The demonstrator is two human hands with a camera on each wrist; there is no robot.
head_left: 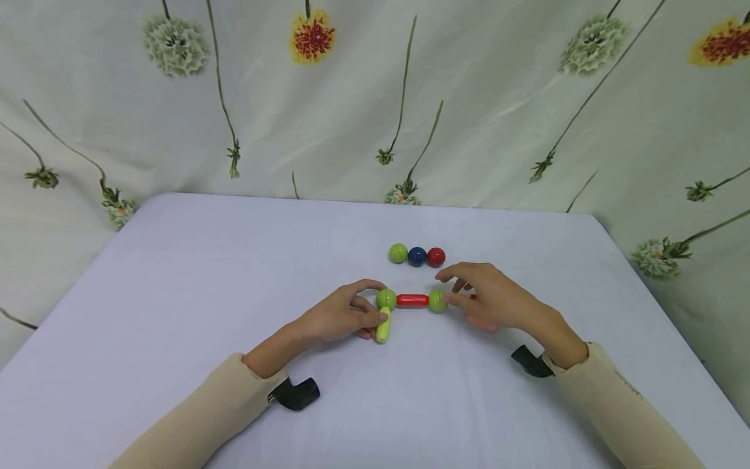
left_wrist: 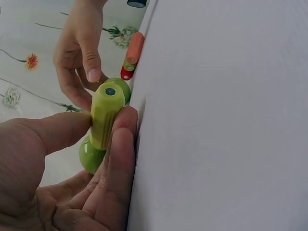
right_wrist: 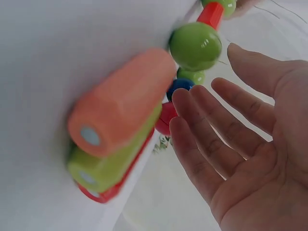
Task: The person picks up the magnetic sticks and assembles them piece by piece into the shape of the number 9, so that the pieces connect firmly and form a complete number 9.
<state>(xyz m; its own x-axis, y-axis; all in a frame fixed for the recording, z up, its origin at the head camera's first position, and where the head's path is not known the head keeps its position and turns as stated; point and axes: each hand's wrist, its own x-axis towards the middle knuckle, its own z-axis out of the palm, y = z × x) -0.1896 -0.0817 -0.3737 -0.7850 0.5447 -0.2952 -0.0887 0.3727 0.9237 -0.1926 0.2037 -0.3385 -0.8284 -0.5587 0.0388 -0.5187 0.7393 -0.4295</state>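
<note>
Two hands at lower centre of the surface [head_left: 176,273]: left hand [head_left: 336,316], fingers [left_wrist: 120,159] pinching one yellow-green rod [head_left: 383,324] under one of two green balls [head_left: 386,299] joined by one red rod [head_left: 412,300]; right hand [head_left: 498,299], fingers [right_wrist: 216,125] spread loosely, fingertip at the second green ball [head_left: 437,301], beside three stacked rods [right_wrist: 115,130]; three loose balls [head_left: 416,255] just above; no readable writing.

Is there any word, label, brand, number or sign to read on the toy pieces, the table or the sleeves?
None can be read.
Right sleeve: small dark marks, too small and blurred to read.
Balls, sticks and table: no text shows.
</note>
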